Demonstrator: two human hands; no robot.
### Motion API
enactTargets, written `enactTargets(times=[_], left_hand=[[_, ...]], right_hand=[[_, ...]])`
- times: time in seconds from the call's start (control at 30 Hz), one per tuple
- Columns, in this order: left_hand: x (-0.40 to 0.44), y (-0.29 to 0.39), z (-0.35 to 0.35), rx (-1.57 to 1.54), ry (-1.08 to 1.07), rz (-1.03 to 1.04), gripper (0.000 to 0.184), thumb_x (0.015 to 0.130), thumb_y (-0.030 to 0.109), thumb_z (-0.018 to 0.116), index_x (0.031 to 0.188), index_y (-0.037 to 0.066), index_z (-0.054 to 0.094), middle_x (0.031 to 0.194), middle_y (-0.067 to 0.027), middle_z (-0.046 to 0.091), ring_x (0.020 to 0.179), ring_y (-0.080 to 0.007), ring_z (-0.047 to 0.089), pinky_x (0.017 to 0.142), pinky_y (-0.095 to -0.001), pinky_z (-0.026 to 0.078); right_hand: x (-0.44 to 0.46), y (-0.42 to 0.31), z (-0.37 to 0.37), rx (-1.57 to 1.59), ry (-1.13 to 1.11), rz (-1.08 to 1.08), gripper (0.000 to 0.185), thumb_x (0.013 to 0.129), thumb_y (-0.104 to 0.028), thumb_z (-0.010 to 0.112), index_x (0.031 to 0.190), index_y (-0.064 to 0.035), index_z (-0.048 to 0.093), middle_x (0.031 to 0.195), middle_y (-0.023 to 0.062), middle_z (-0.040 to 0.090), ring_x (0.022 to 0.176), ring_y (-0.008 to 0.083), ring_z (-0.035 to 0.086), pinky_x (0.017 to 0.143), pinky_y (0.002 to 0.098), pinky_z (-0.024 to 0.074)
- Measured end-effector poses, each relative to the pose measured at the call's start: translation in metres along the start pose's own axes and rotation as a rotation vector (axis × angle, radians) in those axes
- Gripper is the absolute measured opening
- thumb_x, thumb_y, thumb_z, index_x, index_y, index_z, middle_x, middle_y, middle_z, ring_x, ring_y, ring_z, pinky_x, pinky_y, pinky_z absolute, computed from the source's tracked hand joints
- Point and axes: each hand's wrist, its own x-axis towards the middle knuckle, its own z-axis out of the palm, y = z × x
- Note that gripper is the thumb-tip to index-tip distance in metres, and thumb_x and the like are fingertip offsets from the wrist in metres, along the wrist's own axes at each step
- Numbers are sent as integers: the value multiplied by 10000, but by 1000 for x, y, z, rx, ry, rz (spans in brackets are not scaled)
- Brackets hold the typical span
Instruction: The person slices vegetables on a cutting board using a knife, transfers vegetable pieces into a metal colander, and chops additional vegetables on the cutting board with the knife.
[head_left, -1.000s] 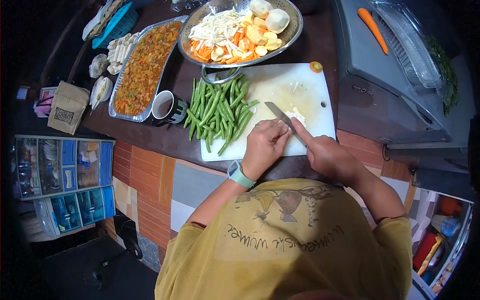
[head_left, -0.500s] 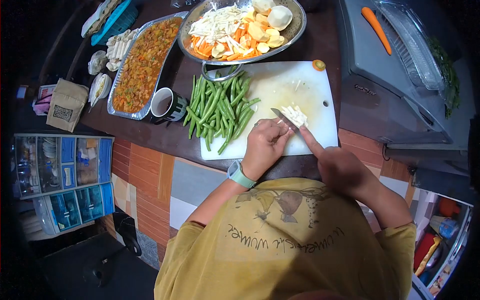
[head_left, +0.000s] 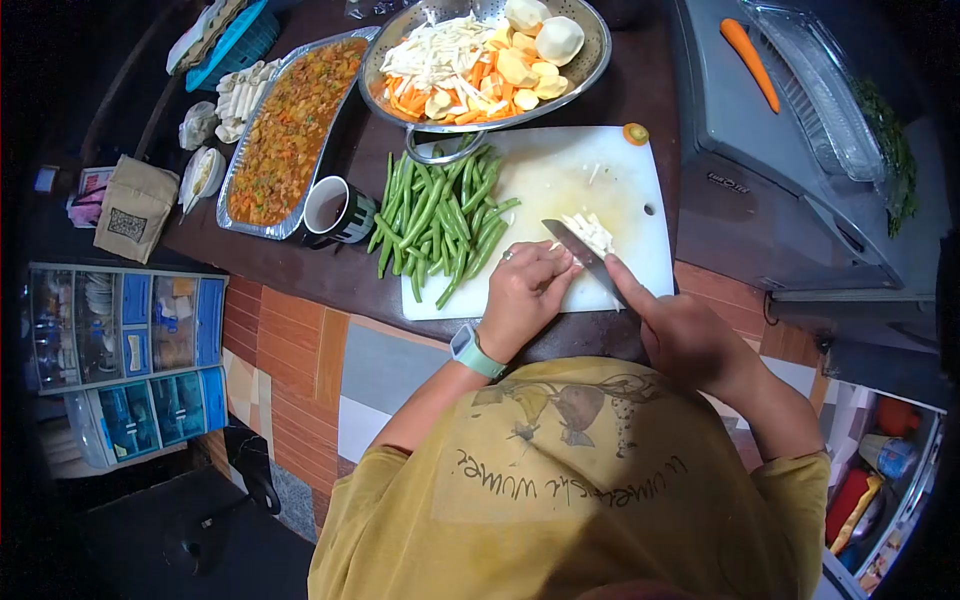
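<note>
My right hand (head_left: 690, 335) is closed round the handle of a knife (head_left: 588, 257), its forefinger laid along the blade's spine. The blade slants over the white cutting board (head_left: 530, 180), beside a small pile of cut white strips (head_left: 590, 232). Just left of the blade my left hand (head_left: 530, 290) has its fingers bunched together; what they pinch is mostly hidden, with a little white showing at the fingertips. Green beans (head_left: 437, 220) lie across the board's left part and over its edge.
A metal colander (head_left: 590, 75) of cut vegetables stands behind the board. To the left are a mug (head_left: 338, 212) and a foil tray (head_left: 290, 140) of cooked food. A carrot (head_left: 750, 62) lies on the grey appliance (head_left: 740, 130) at right.
The knife and my right hand have shifted slightly right over the last second. More of the white strips shows beside the blade. My left hand has moved slightly left.
</note>
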Motion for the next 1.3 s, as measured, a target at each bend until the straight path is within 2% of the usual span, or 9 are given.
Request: enactTargets(times=[0.07, 0.3, 0.4, 0.47, 0.7, 0.77, 0.9, 1.17, 1.3], left_hand=[[-1, 0, -1, 7, -13, -12, 145, 715, 53, 740, 847, 6, 702, 843, -139, 667, 828, -280, 645, 707, -327, 508], [-1, 0, -2, -12, -46, -43, 126, 718, 49, 737, 828, 2, 698, 840, -138, 665, 839, -285, 645, 721, -335, 512], [-4, -2, -2, 5, -18, -2, 128, 714, 53, 746, 820, 1, 698, 830, -139, 663, 822, -283, 650, 706, -331, 517], [-3, -1, -3, -24, -29, -56, 134, 705, 60, 760, 807, -1, 698, 810, -142, 661, 804, -277, 657, 679, -322, 522], [-2, -1, -2, -33, -19, -72, 140, 698, 67, 771, 798, -2, 702, 768, -134, 654, 809, -268, 664, 657, -313, 526], [-5, -3, 0, -12, -12, -86, 142, 699, 71, 771, 804, 2, 704, 765, -135, 650, 821, -271, 665, 665, -317, 523], [-3, 3, -6, 9, -61, -121, 137, 704, 74, 770, 805, 8, 706, 755, -137, 642, 837, -273, 665, 677, -325, 520], [-3, -1, 0, -42, 2, -76, 139, 690, 63, 769, 787, 7, 686, 743, -127, 633, 803, -288, 655, 675, -331, 515], [-1, 0, -1, -25, -11, -66, 134, 696, 61, 766, 788, 6, 687, 750, -128, 635, 782, -285, 646, 687, -332, 517]], right_hand=[[-3, 1, 1, -60, -39, -88, 745, 743, 27, 466, 1436, -14, 196, 651, 238, 560, 582, 401, 540, 577, 483, 425], [20, 15, 27, -1, 16, -125, 719, 748, 31, 460, 1425, 9, 220, 659, 233, 564, 606, 394, 568, 577, 470, 439], [31, 22, 37, 27, 140, -213, 697, 781, 55, 442, 1442, -63, 254, 651, 229, 559, 583, 378, 550, 581, 462, 433], [33, 16, 29, 75, 32, -35, 687, 785, 55, 438, 1438, -64, 263, 656, 233, 558, 582, 391, 542, 580, 469, 425], [5, 7, 11, -4, 81, -96, 696, 777, 49, 444, 1436, -63, 253, 660, 259, 551, 601, 405, 565, 604, 469, 436], [1, -4, 1, -55, -72, 35, 714, 768, 49, 452, 1440, -89, 257, 667, 242, 562, 604, 404, 566, 601, 460, 444], [-5, -8, 1, -59, -57, -26, 737, 762, 45, 463, 1447, -124, 251, 651, 209, 563, 592, 383, 568, 595, 439, 449], [-4, -6, -1, -32, -153, 152, 790, 768, 41, 466, 1466, -202, 187, 672, 211, 554, 595, 351, 568, 604, 412, 459], [2, 0, 5, -74, -114, 82, 786, 761, 52, 456, 1466, -160, 181, 659, 209, 554, 587, 357, 561, 597, 422, 452]])
